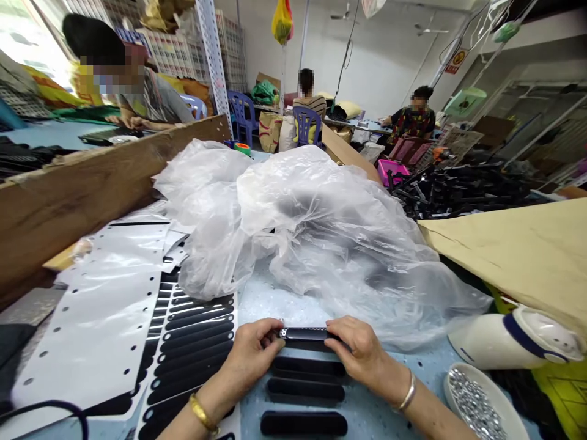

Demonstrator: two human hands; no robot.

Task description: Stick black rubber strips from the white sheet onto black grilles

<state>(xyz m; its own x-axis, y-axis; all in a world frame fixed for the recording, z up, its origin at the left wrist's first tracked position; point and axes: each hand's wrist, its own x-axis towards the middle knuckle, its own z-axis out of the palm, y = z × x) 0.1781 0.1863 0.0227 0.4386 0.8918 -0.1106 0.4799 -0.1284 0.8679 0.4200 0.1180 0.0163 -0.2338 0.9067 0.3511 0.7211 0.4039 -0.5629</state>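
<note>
Both of my hands pinch a small black bar-shaped part (pixel 304 333) low in the middle of the view. My left hand (pixel 253 355) grips its left end with closed fingers. My right hand (pixel 358 352) closes on its right end. Right below them, three black oblong pads (pixel 306 391) lie in a column on the light blue table (pixel 261 299). To the left lies a white backing sheet (pixel 197 342) carrying rows of the same black oblong strips.
A large crumpled clear plastic bag (pixel 312 232) fills the table behind my hands. Used white sheets (pixel 105 311) lie left, beside a wooden divider (pixel 92 183). A white bowl of small shiny pieces (pixel 477 403) and a white-blue device (pixel 513 336) sit right. Other people work beyond.
</note>
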